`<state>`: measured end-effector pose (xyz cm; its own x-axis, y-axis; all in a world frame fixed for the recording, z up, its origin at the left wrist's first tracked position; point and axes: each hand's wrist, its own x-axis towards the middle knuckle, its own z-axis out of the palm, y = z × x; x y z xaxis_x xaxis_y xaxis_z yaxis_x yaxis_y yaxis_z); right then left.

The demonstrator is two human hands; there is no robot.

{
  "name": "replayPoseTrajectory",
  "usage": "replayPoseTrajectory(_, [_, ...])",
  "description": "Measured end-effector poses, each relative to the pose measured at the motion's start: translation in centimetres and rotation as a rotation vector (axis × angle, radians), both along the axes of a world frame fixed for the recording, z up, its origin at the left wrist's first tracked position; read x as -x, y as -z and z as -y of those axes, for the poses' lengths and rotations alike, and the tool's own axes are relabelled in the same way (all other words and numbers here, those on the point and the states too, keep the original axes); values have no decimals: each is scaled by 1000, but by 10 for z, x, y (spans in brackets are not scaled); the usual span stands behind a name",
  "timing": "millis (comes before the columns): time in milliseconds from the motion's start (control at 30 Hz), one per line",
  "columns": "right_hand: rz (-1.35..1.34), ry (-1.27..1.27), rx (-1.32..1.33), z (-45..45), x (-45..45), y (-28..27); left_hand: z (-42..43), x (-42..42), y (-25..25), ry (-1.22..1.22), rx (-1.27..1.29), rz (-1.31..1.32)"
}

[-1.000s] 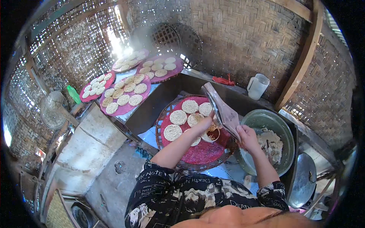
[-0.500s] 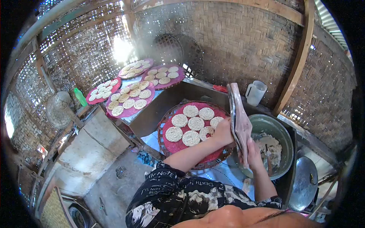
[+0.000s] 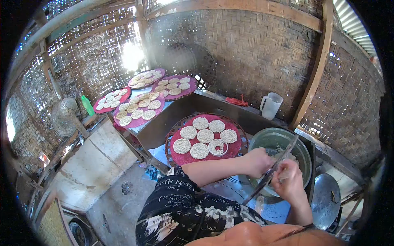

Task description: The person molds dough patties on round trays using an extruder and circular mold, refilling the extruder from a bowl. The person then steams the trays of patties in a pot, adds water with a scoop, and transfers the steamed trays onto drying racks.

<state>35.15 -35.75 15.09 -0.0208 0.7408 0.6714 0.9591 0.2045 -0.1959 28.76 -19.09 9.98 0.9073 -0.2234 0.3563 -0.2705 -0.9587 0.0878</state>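
Observation:
My left hand [image 3: 259,162] is closed against the near side of a long, thin, flat dark board [image 3: 266,178], tilted almost edge-on above the green basin [image 3: 303,143]. My right hand [image 3: 288,176] is closed on the board's other side, with something whitish between its fingers. Pale dough [image 3: 283,153] in the basin is mostly hidden by both hands. Left of them, a round woven tray with a pink cloth [image 3: 184,158] bears several pale grainy discs [image 3: 205,136]. At its lower right, a ring [image 3: 218,147] surrounds a partly filled disc with pink showing through.
Several more pink-covered trays of discs [image 3: 139,109] stand at the back left, near a green bottle [image 3: 87,105]. A clear jug [image 3: 271,105] and a red bag [image 3: 237,101] are on the back ledge. A metal lid [image 3: 325,201] lies at the right.
Both hands have moved right and down, away from the tray to above the basin. The board has turned from upright to slanting, and the ring is now in full view.

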Motion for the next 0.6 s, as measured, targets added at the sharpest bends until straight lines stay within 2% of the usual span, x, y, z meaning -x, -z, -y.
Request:
replayPoseTrajectory(33, [-298,66,80,6,-4,6,0,-1,-1,28,-47,24])
replayPoseTrajectory(133, [-723,163,120,20,-22,-21,-4,1,-7,36,-75,36])
replayPoseTrajectory(167, [-670,225,84,31,-41,-17,-8,2,-11,25,-68,32])
replayPoseTrajectory(233, [-758,284,-114,56,-73,-11,-36,-3,2,-91,151,-51])
replayPoseTrajectory(267, [-900,283,-276,66,-80,-11,-50,-7,14,-150,263,-91])
replayPoseTrajectory(300, [-917,275,-512,66,-87,-5,-59,-12,27,-85,498,-200])
replayPoseTrajectory(367, [-928,259,-984,57,-99,15,-48,-17,29,74,757,-153])
replayPoseTrajectory(433, [-831,391,-1055,39,-101,43,-35,-32,28,313,1021,-185])
replayPoseTrajectory(467, [-944,348,-1068,29,-97,53,-27,-36,26,476,1207,-66])
replayPoseTrajectory(500, [-1056,305,-1087,18,-91,63,-26,-42,20,577,1601,-293])
replayPoseTrajectory(533, [-1328,143,-1068,7,-81,68,-24,-46,14,605,1658,-182])
replayPoseTrajectory(567, [-1389,-115,-921,-2,-83,85,-21,-50,8,634,1705,-68])
replayPoseTrajectory(600, [-1432,-370,-766,-6,-84,97,-18,-52,3,573,1373,360])
